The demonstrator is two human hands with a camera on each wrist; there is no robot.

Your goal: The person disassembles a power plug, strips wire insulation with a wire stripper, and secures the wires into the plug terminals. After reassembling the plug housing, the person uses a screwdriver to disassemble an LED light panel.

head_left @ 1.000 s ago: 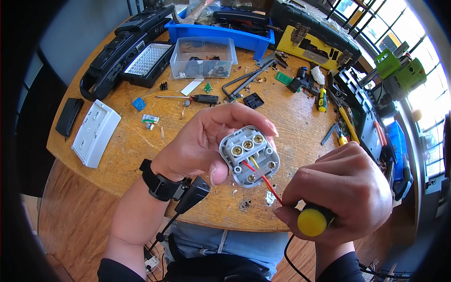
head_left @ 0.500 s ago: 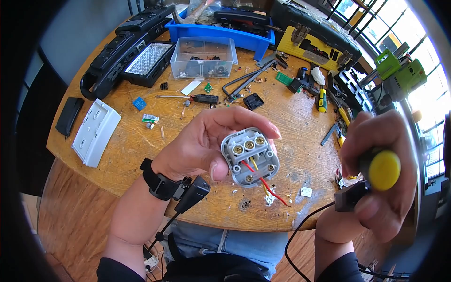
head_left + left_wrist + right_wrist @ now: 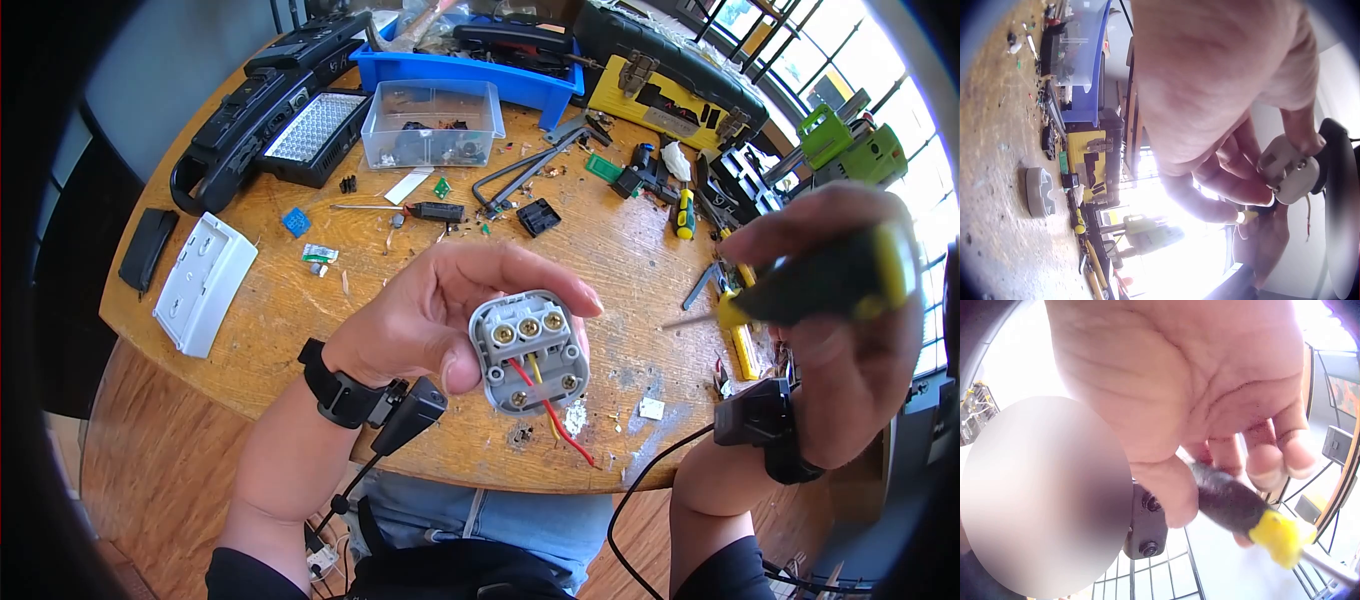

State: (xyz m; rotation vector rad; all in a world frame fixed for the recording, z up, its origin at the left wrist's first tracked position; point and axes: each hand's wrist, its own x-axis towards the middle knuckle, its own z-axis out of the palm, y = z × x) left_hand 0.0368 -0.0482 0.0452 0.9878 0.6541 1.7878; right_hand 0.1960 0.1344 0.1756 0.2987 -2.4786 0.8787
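My left hand [image 3: 425, 310] holds a grey electrical socket body [image 3: 525, 365], thumb on the near side and index finger along the top. Three brass screw terminals [image 3: 528, 327] face up at me. Out of its lower end hang a red wire [image 3: 572, 440] and a yellow wire [image 3: 537, 370], both loose. Off to the right, my raised right hand [image 3: 865, 360] grips a screwdriver [image 3: 835, 275] by its black and yellow handle, blade towards the left. In the right wrist view, thumb and fingers surround the screwdriver handle [image 3: 1229, 500]. A grey shell [image 3: 1038, 192] sits on the table in the left wrist view.
At the back stand a blue tray [image 3: 470, 78], a clear plastic box [image 3: 430, 125] and a yellow-black toolbox [image 3: 660, 105]. Another screwdriver [image 3: 435, 211] lies beyond my left hand. A white casing [image 3: 205, 285] lies at left; pliers and cutters crowd the right edge.
My right hand has left the wire ends and risen to the right, turning the screwdriver so its blade points left. The socket has tilted and shifted slightly down in my left hand.
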